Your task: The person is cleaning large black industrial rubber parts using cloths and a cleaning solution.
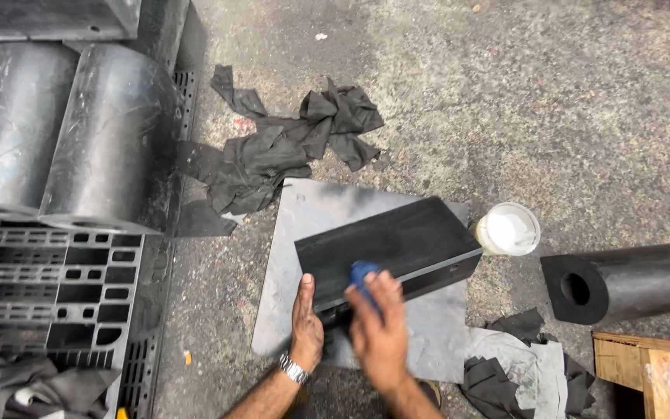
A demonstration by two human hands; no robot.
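A black rectangular block (397, 237) lies on a grey sheet (312, 209) spread on the concrete floor. My left hand (306, 316), with a metal watch on its wrist, presses flat against the block's near left end. My right hand (379, 330) holds a small blue pad (360, 271) against the block's near top edge; the hand is slightly blurred. An open white tub (508, 229) with white paste stands just right of the block.
Black rags (288, 147) lie behind the sheet, more rags (521, 372) at the lower right. Large dark cylinders (63, 132) rest on a black plastic pallet (48, 287) at left. A black hollow cylinder (630, 281) and a wooden board (653, 368) lie at right.
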